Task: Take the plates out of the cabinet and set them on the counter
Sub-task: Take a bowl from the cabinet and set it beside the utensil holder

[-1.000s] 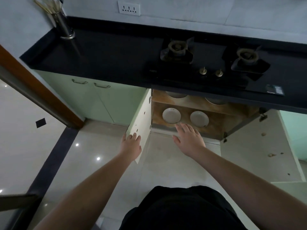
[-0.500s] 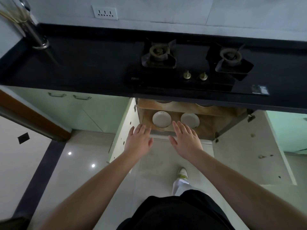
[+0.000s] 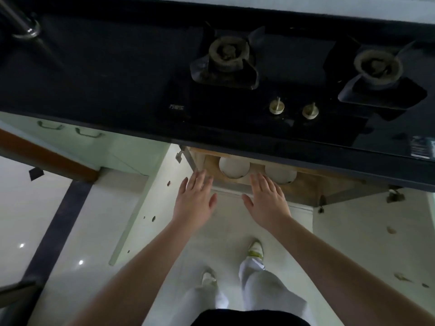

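Note:
Two white plates lie on the brown shelf of the open cabinet under the black counter. The left plate and the right plate are each half hidden by the counter's front edge. My left hand hovers open, palm down, just in front of the cabinet's left edge, short of the left plate. My right hand is open too, its fingertips at the shelf's front edge between the two plates. Neither hand touches a plate.
A two-burner gas hob with two knobs takes up the counter's right part. A metal utensil holder stands at the far left. Both cabinet doors, left and right, stand wide open beside my arms. My feet are on the tiled floor.
My left hand let go of the left door and came beside the right hand. Both hands moved toward the shelf while the view tilted down and closer, hiding more of the plates.

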Motion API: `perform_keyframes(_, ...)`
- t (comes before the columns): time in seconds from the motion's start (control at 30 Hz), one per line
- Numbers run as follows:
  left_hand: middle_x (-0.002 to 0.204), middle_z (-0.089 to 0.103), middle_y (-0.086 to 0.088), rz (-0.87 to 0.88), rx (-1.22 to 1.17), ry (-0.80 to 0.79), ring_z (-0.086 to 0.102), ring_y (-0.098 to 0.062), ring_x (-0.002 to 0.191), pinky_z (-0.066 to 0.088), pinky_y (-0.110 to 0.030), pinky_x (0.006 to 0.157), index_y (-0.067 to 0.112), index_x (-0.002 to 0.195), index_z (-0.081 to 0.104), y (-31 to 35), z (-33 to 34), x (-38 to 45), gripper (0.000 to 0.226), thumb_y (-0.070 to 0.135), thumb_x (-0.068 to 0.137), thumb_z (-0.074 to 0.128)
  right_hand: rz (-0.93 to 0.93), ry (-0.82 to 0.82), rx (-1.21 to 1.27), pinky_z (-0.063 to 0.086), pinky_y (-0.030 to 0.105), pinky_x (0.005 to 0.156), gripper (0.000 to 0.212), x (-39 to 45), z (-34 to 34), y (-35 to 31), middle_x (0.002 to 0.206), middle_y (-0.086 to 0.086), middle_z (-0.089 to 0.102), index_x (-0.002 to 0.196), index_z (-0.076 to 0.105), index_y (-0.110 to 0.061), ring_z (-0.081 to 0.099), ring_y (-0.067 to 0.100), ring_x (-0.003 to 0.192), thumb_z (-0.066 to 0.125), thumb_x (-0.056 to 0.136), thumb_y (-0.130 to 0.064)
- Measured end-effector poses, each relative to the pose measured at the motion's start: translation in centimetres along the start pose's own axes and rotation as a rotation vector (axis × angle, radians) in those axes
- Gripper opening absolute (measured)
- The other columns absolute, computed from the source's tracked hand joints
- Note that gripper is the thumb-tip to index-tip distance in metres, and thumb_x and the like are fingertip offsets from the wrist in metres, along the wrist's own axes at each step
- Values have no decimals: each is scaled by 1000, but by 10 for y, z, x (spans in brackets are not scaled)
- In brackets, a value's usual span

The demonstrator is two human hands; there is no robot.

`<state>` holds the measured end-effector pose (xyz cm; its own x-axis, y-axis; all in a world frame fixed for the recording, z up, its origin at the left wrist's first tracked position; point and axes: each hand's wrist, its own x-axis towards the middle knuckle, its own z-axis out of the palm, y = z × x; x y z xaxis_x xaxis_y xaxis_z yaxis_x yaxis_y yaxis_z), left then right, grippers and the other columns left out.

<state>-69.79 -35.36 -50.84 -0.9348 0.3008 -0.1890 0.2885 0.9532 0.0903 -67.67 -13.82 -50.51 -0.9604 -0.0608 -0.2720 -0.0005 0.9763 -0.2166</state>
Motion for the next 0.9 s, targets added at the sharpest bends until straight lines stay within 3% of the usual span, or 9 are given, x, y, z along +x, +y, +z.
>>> perform_keyframes(0.33, 164, 16, -9, 65, 43, -55, 6, -25, 151, 3, -40, 120, 17, 154, 21, -11, 87, 68, 67, 52, 97, 11, 61, 29, 6, 9, 40, 119, 67, 75, 75, 25, 160, 6, 22, 153, 13, -20, 18, 25, 147, 28, 98, -54)
perform_keyframes(0.43, 163, 18, -9, 67, 34, -51, 8, -26, 151, 8, -44, 122, 18, 154, 20, -13, 117, 92, 65, 52, 99, 15, 67, 26, 13, 13, 44, 121, 66, 98, 97, 37, 161, 5, 20, 153, 13, -21, 16, 25, 147, 29, 97, -52)
perform_keyframes(0.6, 161, 26, -8, 58, 0, 25, 17, -27, 149, 13, -46, 122, 18, 153, 27, -16, 163, 145, 59, 47, 101, 27, 38, 59, -6, 12, 47, 121, 65, 140, 135, 56, 161, 7, 17, 153, 14, -23, 15, 26, 148, 30, 97, -52)
perform_keyframes(0.77, 163, 19, -7, 35, 11, 124, 16, -28, 149, 13, -46, 121, 20, 155, 23, -26, 204, 186, 59, 49, 102, 25, 10, 93, -63, 5, 45, 121, 66, 184, 171, 72, 162, 9, 11, 153, 10, -23, 7, 28, 149, 22, 96, -54)
perform_keyframes(0.9, 163, 20, -6, 59, 7, 245, 21, -30, 148, 16, -50, 120, 22, 153, 31, -34, 234, 203, 56, 47, 103, 27, -34, 193, -92, 6, 49, 120, 64, 202, 193, 74, 160, 10, 18, 153, 18, -22, 12, 31, 147, 31, 98, -51)
